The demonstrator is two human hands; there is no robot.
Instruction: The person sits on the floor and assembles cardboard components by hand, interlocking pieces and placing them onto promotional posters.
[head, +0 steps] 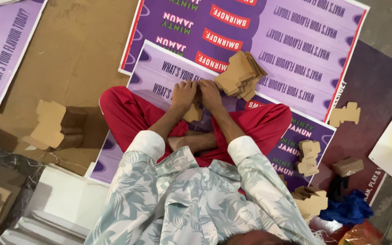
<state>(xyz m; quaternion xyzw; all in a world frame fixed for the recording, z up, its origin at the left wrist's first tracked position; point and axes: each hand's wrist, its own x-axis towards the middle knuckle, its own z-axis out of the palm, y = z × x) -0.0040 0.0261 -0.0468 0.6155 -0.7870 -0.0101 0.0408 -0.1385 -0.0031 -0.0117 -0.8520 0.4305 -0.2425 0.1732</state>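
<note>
Biggest thing: purple printed poster sheets (305, 50) spread flat over the brown cardboard-covered floor (82, 54), one sheet overlapping another, red edge strips visible. Another purple sheet (5, 41) at far left, partly cut off by the frame. Person sits cross-legged on the nearer sheet, red trousers (128, 113), pale leaf-print shirt (182, 199) with white cuffs, seen from above and behind the head.

Next: stack of flat tan die-cut cardboard blanks (241, 75) lying fanned on the poster, just beyond the hands, touching or nearly touching the right hand. Larger tan cardboard cut-out (48, 122) with a dark brown folded piece beside it on the floor at left, well apart from the hands. More tan blanks in a loose pile (311, 202) at right near the knee, a few folded tan pieces (308, 156) above that, one single blank (345, 114) on the dark mat, a small brown folded box (348, 166) near it. Blue cloth (348, 211) bunched at lower right.

Smallest: left hand (183, 94) and right hand (210, 93) pressed together side by side over the lap, fingers curled down, both closed around one small tan cardboard piece (193, 113) that pokes out under the palms, sitting between the knees just in front of the stack. Fingertips hidden, exact pinch not visible.
</note>
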